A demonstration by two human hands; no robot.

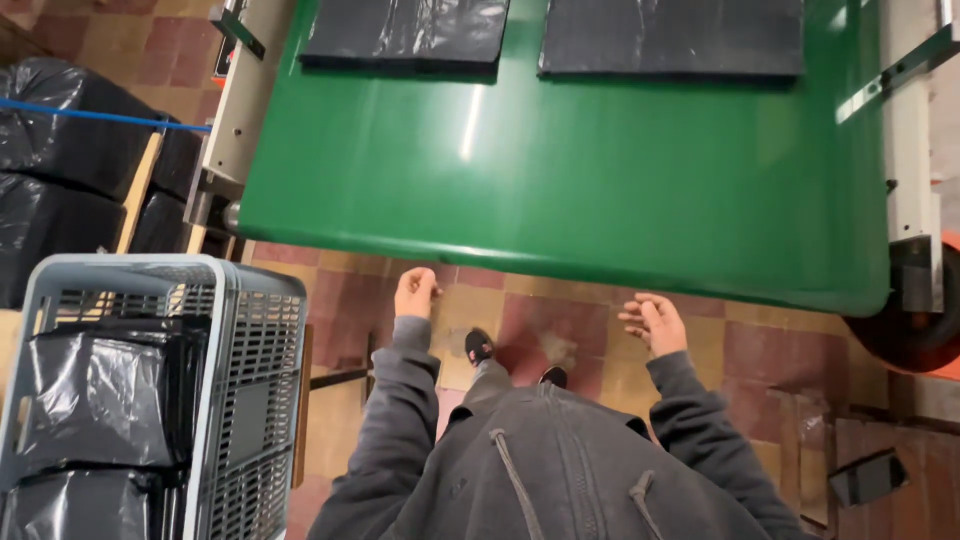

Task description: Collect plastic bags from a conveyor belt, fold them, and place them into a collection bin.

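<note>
Both your hands are empty and hang just short of the near edge of the green conveyor belt (560, 170): your left hand (415, 293) is loosely curled with nothing in it, and your right hand (655, 325) is open, fingers spread. The nearest work is the two flat black bagged packs riding on the belt, the left pack (405, 30) and the right pack (672, 35), both well up the belt from you and lying flat, apart from each other. My advice: wait at the edge with palms ready, take one pack at a time with both hands under its short sides, and keep it level. The grey crate (225, 400) at your left already holds similar black packs (95, 395), so lay the next one squarely on top.
</note>
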